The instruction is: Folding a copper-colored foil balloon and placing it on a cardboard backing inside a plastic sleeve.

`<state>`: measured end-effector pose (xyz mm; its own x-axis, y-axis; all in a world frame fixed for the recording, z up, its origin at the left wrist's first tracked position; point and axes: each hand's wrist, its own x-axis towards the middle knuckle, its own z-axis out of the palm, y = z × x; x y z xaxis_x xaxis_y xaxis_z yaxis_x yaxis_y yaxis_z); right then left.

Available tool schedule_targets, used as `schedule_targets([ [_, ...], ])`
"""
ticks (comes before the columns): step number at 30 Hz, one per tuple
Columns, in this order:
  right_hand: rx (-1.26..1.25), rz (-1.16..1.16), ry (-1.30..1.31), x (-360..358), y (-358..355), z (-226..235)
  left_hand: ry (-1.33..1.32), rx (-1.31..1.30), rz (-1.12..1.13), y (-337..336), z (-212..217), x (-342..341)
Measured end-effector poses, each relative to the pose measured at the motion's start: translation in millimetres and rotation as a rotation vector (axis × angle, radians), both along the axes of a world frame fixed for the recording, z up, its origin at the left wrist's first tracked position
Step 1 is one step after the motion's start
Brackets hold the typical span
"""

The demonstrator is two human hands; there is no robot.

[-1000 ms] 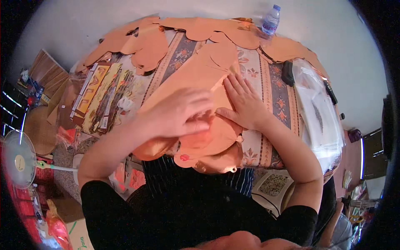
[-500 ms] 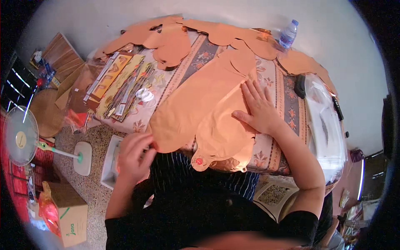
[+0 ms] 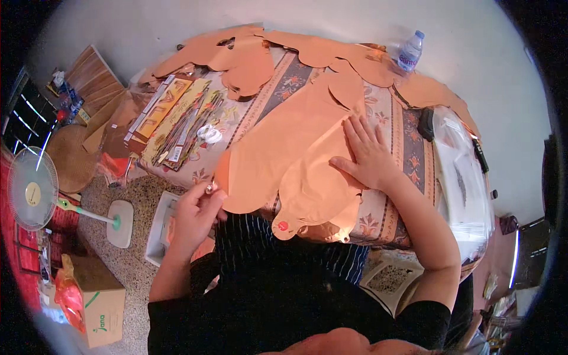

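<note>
So the surface (image 3: 393,115) is covered with a floral patterned cloth and pretty much buried in orange foil shapes. It sits against a plain pale wall, and the floor beside it is speckled stone. On the floor to the left there's one standing fan (image 3: 32,189) with a white base, one cardboard box (image 3: 97,299) with something red and orange bunched against it, and one white tray-like thing (image 3: 161,228) right under the surface's edge; can't tell what's in it.

The main thing is a flat orange foil balloon (image 3: 316,177) lying near the front edge, its rounded end hanging a bit over toward the person. The right hand (image 3: 370,155) lies flat on it, fingers spread, pressing it down. The left hand (image 3: 198,207) is off the front-left corner of the surface, its grip pinched together on something small and shiny at the edge of a second orange sheet (image 3: 260,160). Hard to say exactly what that little bit is.

More orange cutouts (image 3: 248,59) are strewn along the far edge, too overlapped to count. One plastic water bottle (image 3: 409,52) stands at the far right. One clear plastic bag (image 3: 461,171) with white stuff inside sits on the right end, with a dark object (image 3: 426,123) just beside it. On the left end there's a bunch of flat packets (image 3: 177,121).
</note>
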<state>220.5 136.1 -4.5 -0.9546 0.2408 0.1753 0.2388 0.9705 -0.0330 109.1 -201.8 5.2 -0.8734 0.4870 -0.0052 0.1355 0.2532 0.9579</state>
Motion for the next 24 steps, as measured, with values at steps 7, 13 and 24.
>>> schedule_targets([
  [7,-0.004,-0.008,-0.015,1,1,3,1.028,0.147,-0.312,48,28,14],
  [13,0.090,0.043,-0.007,0,9,-7,1.102,0.214,-0.657,111,16,52],
  [24,0.064,-0.010,-0.064,2,5,-2,0.766,-0.096,-0.692,120,26,-50],
])
